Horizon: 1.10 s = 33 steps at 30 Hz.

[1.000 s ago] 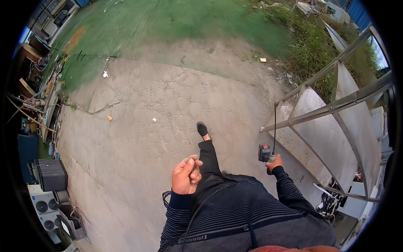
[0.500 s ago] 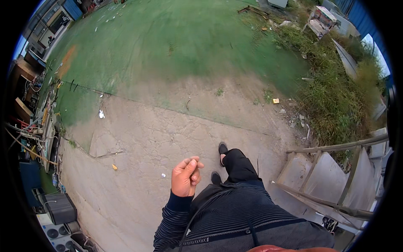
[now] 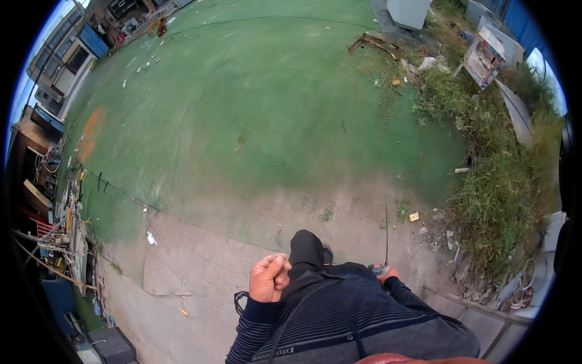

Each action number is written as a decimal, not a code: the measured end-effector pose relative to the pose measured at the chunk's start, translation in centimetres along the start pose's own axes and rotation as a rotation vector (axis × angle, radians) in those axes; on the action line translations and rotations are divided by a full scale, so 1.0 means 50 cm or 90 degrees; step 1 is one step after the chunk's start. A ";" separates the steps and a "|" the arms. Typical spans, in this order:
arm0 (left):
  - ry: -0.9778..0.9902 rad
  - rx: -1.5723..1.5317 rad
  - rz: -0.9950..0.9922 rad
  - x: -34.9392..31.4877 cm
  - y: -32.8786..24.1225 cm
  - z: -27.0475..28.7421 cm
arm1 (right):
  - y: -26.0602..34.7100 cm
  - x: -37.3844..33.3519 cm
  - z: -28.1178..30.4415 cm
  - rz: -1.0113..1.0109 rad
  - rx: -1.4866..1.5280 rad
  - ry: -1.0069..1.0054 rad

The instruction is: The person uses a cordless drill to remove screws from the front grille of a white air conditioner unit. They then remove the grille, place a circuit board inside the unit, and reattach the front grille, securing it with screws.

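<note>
My left hand [image 3: 270, 278] is raised in front of my body, its fingers curled and the thumb pressed against them. Whatever they pinch, if anything, is hidden or too small to make out. Beside that wrist shows a loop of black cord [image 3: 240, 301]. Low at my right side, my right hand [image 3: 388, 276] is closed around a small grey-and-red tool [image 3: 377, 269]. From the tool a long, thin dark rod [image 3: 387, 233] points forward over the ground. The hand hides part of the tool, so its exact kind is unclear.
Worn green ground [image 3: 254, 103] meets bare concrete [image 3: 206, 255]. Weeds [image 3: 491, 200] and rubble line the right side, near a pale rail [image 3: 473, 306]. Scrap and boards [image 3: 70, 224] crowd the left edge. A small yellow box [image 3: 413, 216] lies ahead to the right.
I have stepped forward and the view has tipped up, showing more green ground. My right hand with the tool has come into view; before, only its rod showed. My left hand stays curled.
</note>
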<state>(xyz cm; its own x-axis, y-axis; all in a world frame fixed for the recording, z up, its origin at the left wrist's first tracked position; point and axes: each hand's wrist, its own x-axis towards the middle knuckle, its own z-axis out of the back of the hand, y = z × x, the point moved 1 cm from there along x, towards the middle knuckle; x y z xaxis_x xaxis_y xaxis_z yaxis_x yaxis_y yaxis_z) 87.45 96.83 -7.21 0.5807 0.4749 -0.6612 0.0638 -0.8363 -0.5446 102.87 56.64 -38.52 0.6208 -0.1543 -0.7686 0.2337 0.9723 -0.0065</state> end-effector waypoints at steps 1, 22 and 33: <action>0.018 0.031 -0.007 0.074 -0.033 -0.030 | 0.085 0.040 0.060 0.041 0.030 -0.050; -0.014 0.072 -0.035 1.253 -0.876 -0.653 | 0.823 0.538 0.502 -0.084 0.063 0.005; -0.060 0.060 0.099 1.589 -1.217 -1.083 | 1.519 0.601 0.985 -0.050 0.014 0.041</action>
<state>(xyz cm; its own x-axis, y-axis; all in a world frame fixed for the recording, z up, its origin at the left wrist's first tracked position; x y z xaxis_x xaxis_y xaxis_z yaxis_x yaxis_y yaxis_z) 173.65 170.62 1.34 0.4993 0.3692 -0.7838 -0.0991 -0.8744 -0.4750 176.12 117.21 -30.61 0.5510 -0.2175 -0.8057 0.2962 0.9535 -0.0549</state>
